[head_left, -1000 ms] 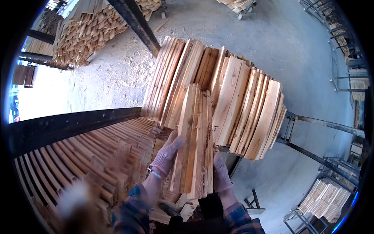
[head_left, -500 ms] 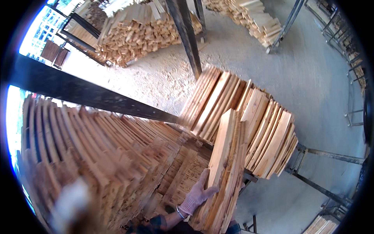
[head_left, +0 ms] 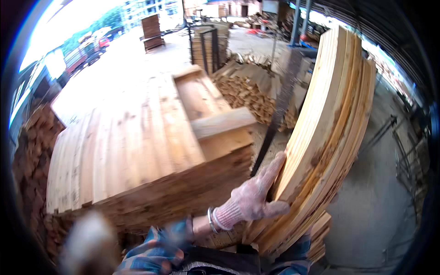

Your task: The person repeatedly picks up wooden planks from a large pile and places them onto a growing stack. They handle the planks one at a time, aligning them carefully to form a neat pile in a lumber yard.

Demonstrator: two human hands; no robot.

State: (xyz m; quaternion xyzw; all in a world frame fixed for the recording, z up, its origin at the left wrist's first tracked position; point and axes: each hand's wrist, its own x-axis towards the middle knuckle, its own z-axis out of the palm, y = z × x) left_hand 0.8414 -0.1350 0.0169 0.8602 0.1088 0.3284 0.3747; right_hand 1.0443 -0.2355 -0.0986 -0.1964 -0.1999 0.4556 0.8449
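Observation:
Upright and leaning to the right, a bundle of wooden boards (head_left: 321, 137) rises in front of me. My left hand (head_left: 252, 197), in a pale knitted glove with a bracelet at the wrist, grips its left side, fingers pressed along the nearest board. A plaid right sleeve (head_left: 299, 251) reaches behind the bundle's lower end, where the boards hide my right hand. To the left of them stands a large stack of boards (head_left: 133, 142), with a short board (head_left: 223, 123) lying crosswise on its far right part.
A dark metal post (head_left: 277, 110) stands between the stack and the bundle. Beyond it lies a pile of cut wood (head_left: 245, 94). Metal frames (head_left: 403, 160) stand along the right. A blurred pale shape (head_left: 89, 243) at lower left cannot be made out.
The held boards have risen and moved right, away from the cut boards on the stand. My left hand has moved up with them. The view has swung up and left to the large stack's top.

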